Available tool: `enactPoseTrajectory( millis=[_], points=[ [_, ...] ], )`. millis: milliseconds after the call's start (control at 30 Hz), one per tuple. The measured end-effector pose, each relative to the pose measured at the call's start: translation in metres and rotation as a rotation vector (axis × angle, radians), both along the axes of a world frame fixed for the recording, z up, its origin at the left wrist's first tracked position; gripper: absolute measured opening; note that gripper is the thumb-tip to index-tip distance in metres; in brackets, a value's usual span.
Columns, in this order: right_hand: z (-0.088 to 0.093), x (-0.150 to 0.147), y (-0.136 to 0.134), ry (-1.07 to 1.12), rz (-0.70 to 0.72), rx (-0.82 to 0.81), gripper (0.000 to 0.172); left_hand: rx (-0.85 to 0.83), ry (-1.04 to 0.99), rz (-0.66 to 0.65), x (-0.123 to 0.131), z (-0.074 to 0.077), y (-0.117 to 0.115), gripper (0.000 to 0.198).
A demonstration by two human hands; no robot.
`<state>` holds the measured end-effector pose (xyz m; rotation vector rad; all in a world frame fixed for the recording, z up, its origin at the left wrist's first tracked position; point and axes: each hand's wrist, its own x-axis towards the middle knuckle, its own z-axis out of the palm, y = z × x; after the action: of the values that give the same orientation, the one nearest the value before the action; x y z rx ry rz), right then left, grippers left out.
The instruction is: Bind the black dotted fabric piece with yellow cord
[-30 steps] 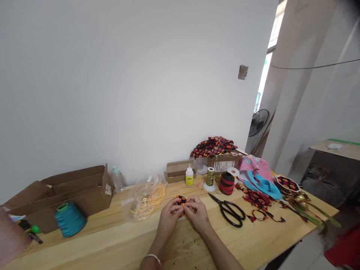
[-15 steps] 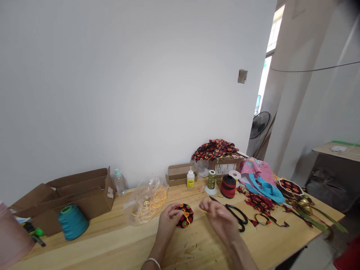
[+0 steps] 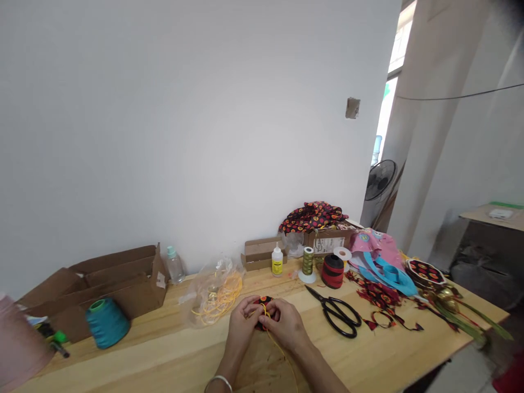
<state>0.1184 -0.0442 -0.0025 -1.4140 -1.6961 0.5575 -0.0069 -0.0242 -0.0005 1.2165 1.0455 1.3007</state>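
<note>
My left hand (image 3: 241,327) and my right hand (image 3: 284,323) meet over the wooden table (image 3: 368,349), both closed on a small round pad of black cloth with red and orange dots (image 3: 262,301). Most of the pad is hidden by my fingers. A thin yellow cord (image 3: 282,352) runs from between my fingers back toward me across the table. A silver bangle (image 3: 219,379) sits on my left wrist.
Black scissors (image 3: 338,316) lie right of my hands. Behind them stand a gold thread spool (image 3: 307,262), a red-and-black spool (image 3: 332,270) and a glue bottle (image 3: 277,260). A bag of yellow cord (image 3: 216,292), a teal spool (image 3: 106,322) and cardboard boxes (image 3: 106,278) lie left. Fabric scraps (image 3: 380,297) lie right.
My right hand, which had pulled away to the right with the yellow cord, has come back onto the pad beside my left hand. The cord now trails toward me.
</note>
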Motion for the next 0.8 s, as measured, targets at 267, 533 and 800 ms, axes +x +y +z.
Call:
enactPoseTrajectory(
  millis=[267, 533, 800],
  points=[
    [0.01, 0.016, 0.028, -0.166, 0.257, 0.127, 0.019, -0.012, -0.049, 0.104, -0.001, -0.002, 0.007, 0.031],
    [0.005, 0.016, 0.025, -0.152, 0.241, 0.14, 0.021, -0.076, 0.023, 0.08, 0.002, -0.006, 0.009, 0.02],
    [0.005, 0.021, 0.029, -0.141, 0.246, 0.111, 0.02, -0.117, 0.148, -0.002, 0.001, -0.008, 0.01, 0.019]
  ],
)
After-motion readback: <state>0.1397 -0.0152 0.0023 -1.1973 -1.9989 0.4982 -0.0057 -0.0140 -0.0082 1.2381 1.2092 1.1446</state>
